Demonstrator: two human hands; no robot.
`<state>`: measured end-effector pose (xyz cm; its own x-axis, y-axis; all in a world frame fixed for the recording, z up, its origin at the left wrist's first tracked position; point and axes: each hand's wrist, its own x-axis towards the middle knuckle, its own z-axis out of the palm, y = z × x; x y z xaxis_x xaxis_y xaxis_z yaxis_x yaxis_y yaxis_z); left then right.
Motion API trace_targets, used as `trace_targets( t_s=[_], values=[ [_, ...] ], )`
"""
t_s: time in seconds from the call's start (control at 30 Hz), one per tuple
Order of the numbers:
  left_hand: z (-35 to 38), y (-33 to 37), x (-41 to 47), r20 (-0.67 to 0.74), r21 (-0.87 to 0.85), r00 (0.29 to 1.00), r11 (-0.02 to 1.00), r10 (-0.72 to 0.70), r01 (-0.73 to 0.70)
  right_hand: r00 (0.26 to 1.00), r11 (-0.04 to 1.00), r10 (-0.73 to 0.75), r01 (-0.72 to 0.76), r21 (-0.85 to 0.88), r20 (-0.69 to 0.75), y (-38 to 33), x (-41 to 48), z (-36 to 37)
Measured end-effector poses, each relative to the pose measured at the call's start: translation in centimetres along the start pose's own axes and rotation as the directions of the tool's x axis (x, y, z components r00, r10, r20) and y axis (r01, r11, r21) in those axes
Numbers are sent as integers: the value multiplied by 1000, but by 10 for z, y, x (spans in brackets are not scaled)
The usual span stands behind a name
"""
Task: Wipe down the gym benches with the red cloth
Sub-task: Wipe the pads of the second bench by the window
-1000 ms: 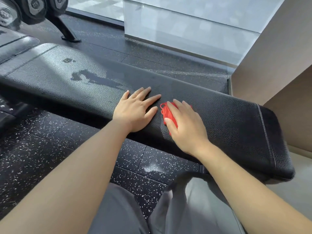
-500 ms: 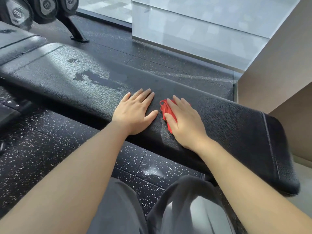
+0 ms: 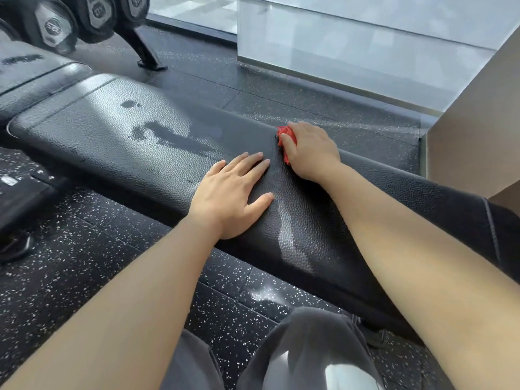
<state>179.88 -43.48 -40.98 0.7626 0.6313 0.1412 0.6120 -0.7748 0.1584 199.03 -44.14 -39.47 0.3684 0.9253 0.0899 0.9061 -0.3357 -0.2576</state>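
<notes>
The right hand (image 3: 309,149), its grip pressing the red cloth (image 3: 284,136), has slid to the bench's (image 3: 118,142) far edge; left hand (image 3: 230,198) stays flat, empty. Dark patches (image 3: 174,139) remain unwiped.

Two hands on one black bench (image 3: 157,153) — left hand (image 3: 230,198), right hand (image 3: 312,150) — with one red cloth (image 3: 284,135) under the right.

Right hand (image 3: 311,150) presses red cloth (image 3: 284,137) on bench (image 3: 157,161).
</notes>
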Motion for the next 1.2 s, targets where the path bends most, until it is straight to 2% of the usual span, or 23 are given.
trace_targets(
  t_s=[0.1, 0.17, 0.43, 0.53, 0.7, 0.83, 1.07, 1.2],
  values=[
    [0, 0, 0, -4, -6, 1000, 1000, -2, 2, 997, 997, 73, -73, -3, 38, -3, 12, -2],
    [0, 1, 0, 0, -7, 1000, 1000, -4, 4, 997, 998, 65, -64, -7, 34, -3, 10, -1],
    [1, 1, -1, -1, 8, 1000, 1000, -3, 3, 986, 986, -163, 162, -25, -41, 3, -87, -2],
    [2, 0, -1, 1, 8, 1000, 1000, -3, 3, 978, 981, -193, 192, -10, -81, 7, -113, -3],
    [2, -1, 1, 4, 17, 1000, 1000, 6, -6, 995, 996, -94, 95, 2, -39, 4, -54, 1],
    [1, -2, 2, -3, 6, 1000, 1000, 11, -11, 996, 996, -92, 92, -12, -12, 0, -40, 1],
    [2, 0, -4, 7, 27, 1000, 1000, -1, 1, 981, 982, -189, 187, 38, 50, 4, -141, -16],
    [1, 3, -10, 10, 54, 1000, 999, 5, -6, 971, 972, -237, 236, -14, -40, 12, -208, -15]
  ],
)
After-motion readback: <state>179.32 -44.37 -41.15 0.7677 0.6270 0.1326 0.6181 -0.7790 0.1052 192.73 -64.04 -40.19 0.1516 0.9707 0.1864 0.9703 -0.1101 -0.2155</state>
